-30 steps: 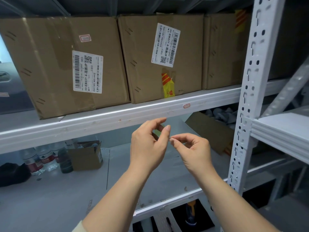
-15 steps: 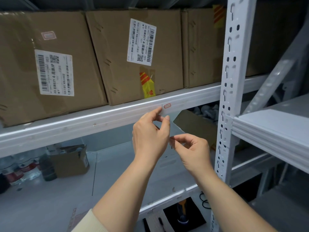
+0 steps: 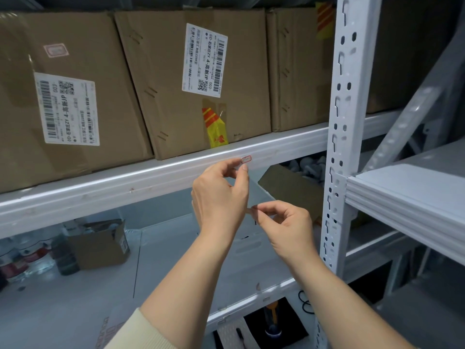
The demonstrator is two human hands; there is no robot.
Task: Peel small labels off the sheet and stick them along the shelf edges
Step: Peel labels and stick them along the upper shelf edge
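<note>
The left hand [image 3: 221,197] is raised just below the front edge of the upper shelf [image 3: 151,177], its thumb and forefinger curled together near the right part of that edge; what is pinched between them cannot be made out, though the label sheet is presumably held there, hidden behind the hand. The right hand [image 3: 284,222] is held lower and to the right, close beside the left, with thumb and forefinger pinched on a small pale piece with a trace of red, judged to be a peeled label [image 3: 251,209]; it is too small to be certain.

Compared with a second ago, both hands have been brought up from the open space under the shelf to its edge, and the view has been shifted so that the red-bordered small label [image 3: 246,159] already stuck on the shelf edge now sits just above the left fingertips. From this it is judged that peeling is done or nearly done and that sticking of the next label is about to be attempted beside the stuck one.

The cardboard boxes [image 3: 193,79] on the shelf are cut off at the top. The white upright post [image 3: 344,122] stands to the right. Items on the lower shelf are blurred.
</note>
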